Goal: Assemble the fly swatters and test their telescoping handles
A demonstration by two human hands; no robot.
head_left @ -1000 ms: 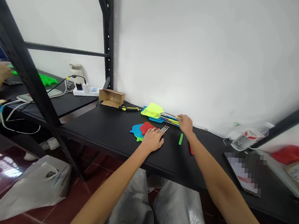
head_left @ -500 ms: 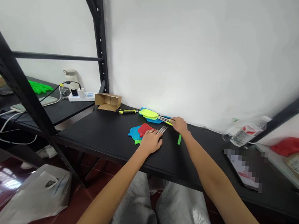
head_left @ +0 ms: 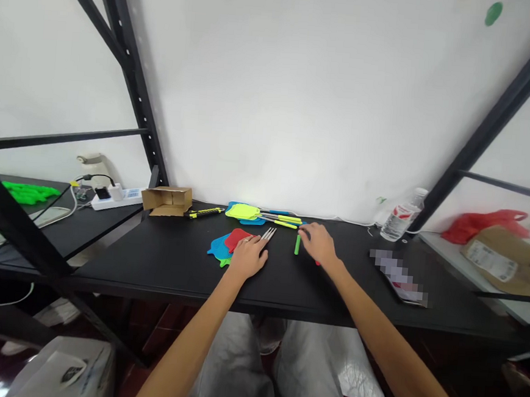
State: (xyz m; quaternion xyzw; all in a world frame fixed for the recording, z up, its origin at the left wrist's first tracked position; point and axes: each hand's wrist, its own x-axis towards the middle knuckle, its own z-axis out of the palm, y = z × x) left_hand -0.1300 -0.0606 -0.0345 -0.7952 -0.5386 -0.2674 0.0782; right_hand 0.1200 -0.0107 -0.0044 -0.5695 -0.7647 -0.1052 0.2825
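Note:
My left hand [head_left: 247, 259] lies with fingers outstretched over a small pile of fly swatters on the black table. Under and beside it show a blue swatter head [head_left: 219, 247], a red swatter head [head_left: 234, 239] and a bit of green. Thin metal rods [head_left: 269, 233] fan out past its fingertips. My right hand [head_left: 319, 244] hovers or rests just right of a green handle [head_left: 297, 245], its fingers bent and apart. Part of a red handle [head_left: 317, 263] peeks out beneath it. Behind, yellow swatters [head_left: 243, 211] overlap blue ones, their yellow handles [head_left: 286, 222] pointing right, near my right fingertips.
An open cardboard box [head_left: 167, 202] and a black-and-yellow utility knife [head_left: 205, 213] are at the back left. To the right stand a water bottle [head_left: 401, 216] and a phone-like flat item [head_left: 399, 279], partly blurred. Black rack posts [head_left: 132, 78] frame the table.
My right hand has come away from the yellow handles, toward the front edge, beside the green handle. My left hand stays on the pile. The view has shifted right.

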